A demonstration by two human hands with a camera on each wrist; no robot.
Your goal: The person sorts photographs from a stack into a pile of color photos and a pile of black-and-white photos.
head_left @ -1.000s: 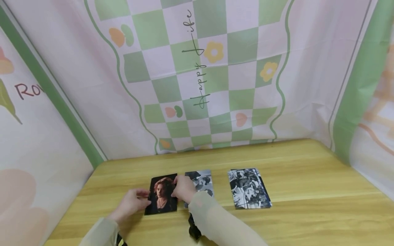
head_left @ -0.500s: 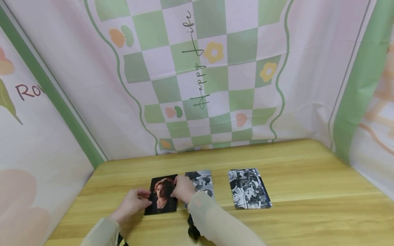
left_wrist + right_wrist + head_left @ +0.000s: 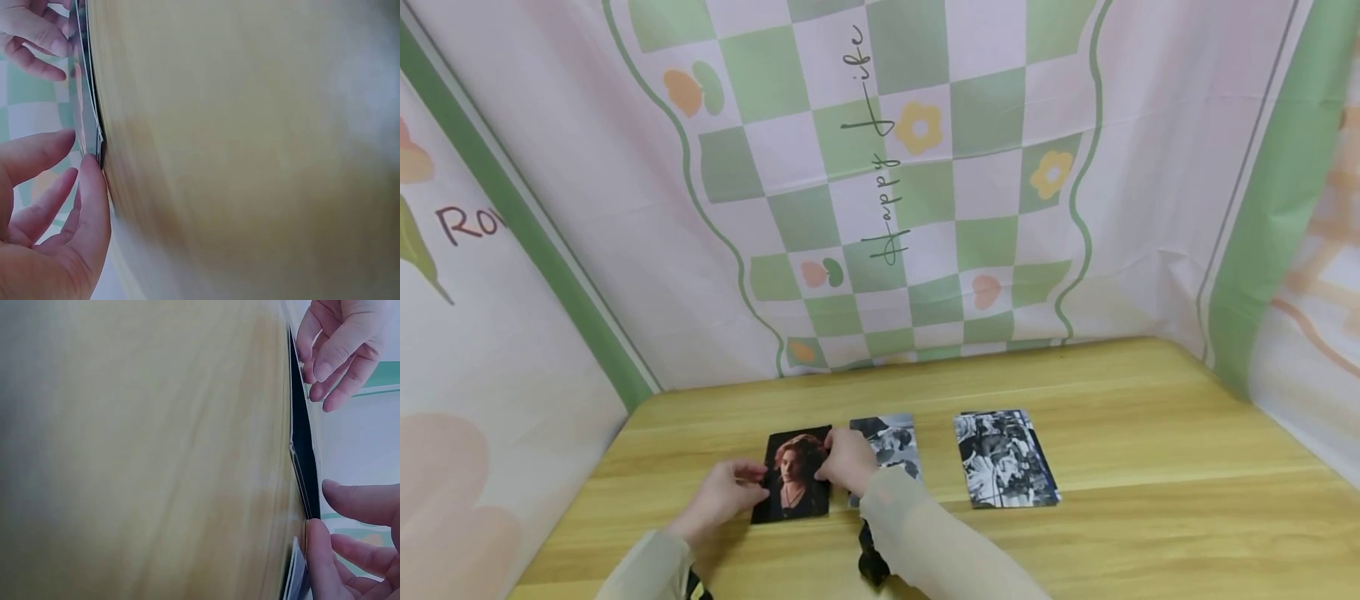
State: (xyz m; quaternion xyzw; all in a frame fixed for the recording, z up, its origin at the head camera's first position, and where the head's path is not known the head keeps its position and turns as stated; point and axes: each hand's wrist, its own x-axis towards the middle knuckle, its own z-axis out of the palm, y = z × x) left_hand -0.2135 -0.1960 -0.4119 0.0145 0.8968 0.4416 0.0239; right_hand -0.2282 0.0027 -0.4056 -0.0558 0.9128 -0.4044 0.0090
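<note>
Unmoved since a second ago: left hand (image 3: 718,493) and right hand (image 3: 848,461) pinching opposite edges of portrait photo stack (image 3: 794,475), flat on wooden table (image 3: 1150,450), just beside two black-and-white photo piles (image 3: 1003,458).

The setting is a small staged tabletop booth, of the kind set up indoors for filming or recording, not a working kitchen, shop or office. A light wooden table (image 3: 1150,433) is enclosed on 3 sides by hung printed cloth. The rear backdrop (image 3: 917,183) carries a green-and-white checker pattern with flowers, hearts and the script "Happy life" (image 3: 880,150). The left panel (image 3: 482,275) and right panel (image 3: 1292,217) are pale pink with green borders. Visible creases show the panels are fabric sheets, not walls.
</note>
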